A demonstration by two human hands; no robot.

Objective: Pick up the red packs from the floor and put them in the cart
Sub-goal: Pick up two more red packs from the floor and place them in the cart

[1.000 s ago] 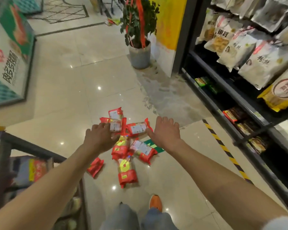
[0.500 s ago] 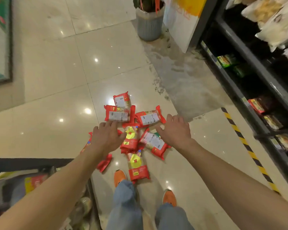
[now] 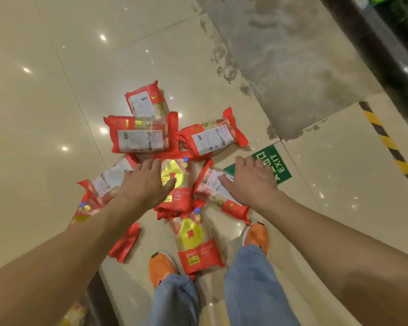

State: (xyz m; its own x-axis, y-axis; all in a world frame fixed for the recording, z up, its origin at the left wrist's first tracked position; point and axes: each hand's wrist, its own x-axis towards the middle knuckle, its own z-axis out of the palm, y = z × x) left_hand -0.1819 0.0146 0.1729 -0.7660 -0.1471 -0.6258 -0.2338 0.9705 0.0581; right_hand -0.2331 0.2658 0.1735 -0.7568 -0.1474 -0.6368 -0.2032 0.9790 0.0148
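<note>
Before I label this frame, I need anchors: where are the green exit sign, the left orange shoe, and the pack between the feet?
green exit sign (image 3: 272, 167), head view, on its lettering.
left orange shoe (image 3: 161, 267), head view, toe.
pack between the feet (image 3: 193, 241), head view, yellow patch.

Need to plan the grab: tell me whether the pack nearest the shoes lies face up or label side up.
Face up. The pack between the orange shoes shows its yellow emblem, not a white label.

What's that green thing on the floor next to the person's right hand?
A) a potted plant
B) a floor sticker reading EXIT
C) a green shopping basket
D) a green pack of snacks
B: the green sign lies flat on the floor tile beside the right hand, with white letters spelling EXIT.
</note>
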